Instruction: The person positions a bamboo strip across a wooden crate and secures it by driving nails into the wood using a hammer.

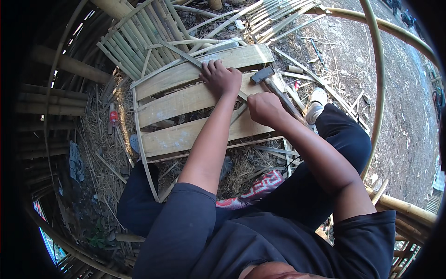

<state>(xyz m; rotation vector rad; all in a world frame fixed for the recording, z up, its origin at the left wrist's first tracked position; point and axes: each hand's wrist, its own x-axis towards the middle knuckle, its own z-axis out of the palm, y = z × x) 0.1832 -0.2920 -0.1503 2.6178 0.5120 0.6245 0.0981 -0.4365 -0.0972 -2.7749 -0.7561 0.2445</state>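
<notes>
A low slatted wooden platform of pale boards lies across my legs' front. Diagonally over it runs a long, narrow flat strip, its far end past the top board; I cannot tell whether it is bamboo or a blade. My left hand presses on its middle with bent fingers. Closer to me on the right, my right hand is a fist around its near end. Beside that fist a hammer rests at the platform's right end, head pointing away from me.
Bamboo slat panels stand at the far left, with another slatted piece at the far right. A bamboo pole curves down the right side. A red-labelled bottle lies among straw and cut strips at left.
</notes>
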